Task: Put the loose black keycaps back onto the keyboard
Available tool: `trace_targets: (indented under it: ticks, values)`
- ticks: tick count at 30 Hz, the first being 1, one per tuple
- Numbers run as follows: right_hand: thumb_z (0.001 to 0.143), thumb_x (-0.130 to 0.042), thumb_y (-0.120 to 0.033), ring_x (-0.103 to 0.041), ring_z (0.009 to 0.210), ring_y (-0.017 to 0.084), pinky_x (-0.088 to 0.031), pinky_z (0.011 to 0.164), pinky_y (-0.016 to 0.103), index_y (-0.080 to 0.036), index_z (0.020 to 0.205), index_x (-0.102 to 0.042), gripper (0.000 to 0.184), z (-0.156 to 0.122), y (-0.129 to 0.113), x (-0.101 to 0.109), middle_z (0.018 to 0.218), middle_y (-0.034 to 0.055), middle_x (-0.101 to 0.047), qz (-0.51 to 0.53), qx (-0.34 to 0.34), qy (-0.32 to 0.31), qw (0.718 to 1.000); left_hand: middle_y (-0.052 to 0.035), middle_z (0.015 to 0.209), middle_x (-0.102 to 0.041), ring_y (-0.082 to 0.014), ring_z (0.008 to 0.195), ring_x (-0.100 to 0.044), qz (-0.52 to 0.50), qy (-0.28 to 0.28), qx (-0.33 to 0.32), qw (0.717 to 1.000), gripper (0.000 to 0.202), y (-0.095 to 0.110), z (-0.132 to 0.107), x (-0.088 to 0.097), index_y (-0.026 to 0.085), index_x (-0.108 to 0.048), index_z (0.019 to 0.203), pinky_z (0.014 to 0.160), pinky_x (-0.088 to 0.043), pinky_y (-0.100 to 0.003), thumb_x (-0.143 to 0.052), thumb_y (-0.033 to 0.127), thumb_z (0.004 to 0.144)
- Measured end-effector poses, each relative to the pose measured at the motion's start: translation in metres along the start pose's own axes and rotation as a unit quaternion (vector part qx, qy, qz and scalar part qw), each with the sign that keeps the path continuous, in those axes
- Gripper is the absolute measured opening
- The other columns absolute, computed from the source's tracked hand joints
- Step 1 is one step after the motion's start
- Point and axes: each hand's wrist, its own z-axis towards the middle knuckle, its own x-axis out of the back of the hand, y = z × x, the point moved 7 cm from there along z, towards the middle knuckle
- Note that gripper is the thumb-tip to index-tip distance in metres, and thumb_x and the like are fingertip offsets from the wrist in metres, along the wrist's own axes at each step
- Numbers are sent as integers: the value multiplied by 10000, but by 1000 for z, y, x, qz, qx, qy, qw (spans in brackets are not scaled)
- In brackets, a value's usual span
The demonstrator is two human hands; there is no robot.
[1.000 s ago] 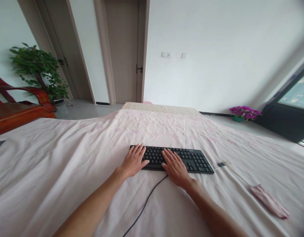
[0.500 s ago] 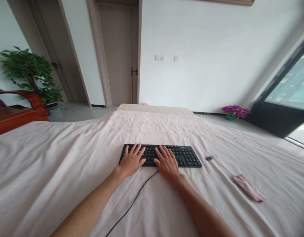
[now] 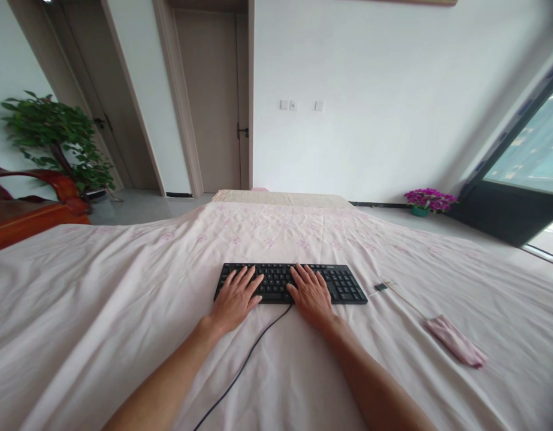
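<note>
A black computer keyboard (image 3: 276,284) lies flat on a pale pink flowered cloth (image 3: 267,239). Over its left part rests my left hand (image 3: 235,299), palm down, fingers spread across the keys. My right hand (image 3: 311,294) is on the keys right of the middle, also with its fingers spread, and the number pad (image 3: 345,284) shows to the right of it. Both hands hide some of the keys. Whether any key is pressed down, I cannot tell. A black cable (image 3: 244,365) runs from the keyboard's near edge toward me between my forearms.
Right of the keyboard are a small dark piece (image 3: 381,287) on a thin cord and a pink cloth pouch (image 3: 456,341). A wooden armchair (image 3: 38,197) and a leafy plant (image 3: 56,137) stand at the left. Purple flowers (image 3: 431,200) sit by the far wall.
My right hand has shifted slightly to the right over the keys. My left hand has moved a little left and its fingertips sit slightly lower. The keyboard remains in place.
</note>
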Motion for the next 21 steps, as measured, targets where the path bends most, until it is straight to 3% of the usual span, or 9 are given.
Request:
trace_targets:
  ticks: [7,15,21]
  values:
    - [960,-345,-415,-327,1342,235,-198,1098,447,-276,1364,-468,444,2,2,1,1447,27,-421,14,-6,15,1000,-37,1469,-397,-248,1357,-337,-29,13,0,999,471,-4,-2,-3,330,-447,1364,1124,-243,-466,-492,376,897]
    - [960,-337,-384,-325,1343,233,-210,1094,450,-231,1372,-459,457,2,3,1,1434,55,-439,20,-13,13,1000,-30,1367,-525,-224,1301,-423,-68,24,20,997,370,-10,-2,0,305,-566,1259,1111,-278,-442,-476,369,905]
    - [951,-338,-290,-358,1321,232,-226,1085,458,-248,1347,-493,427,2,5,0,1413,47,-466,21,-15,14,1000,-91,1357,-526,-263,1277,-444,-15,71,125,989,371,-28,-7,3,246,-579,1244,1099,-264,-479,-435,340,915]
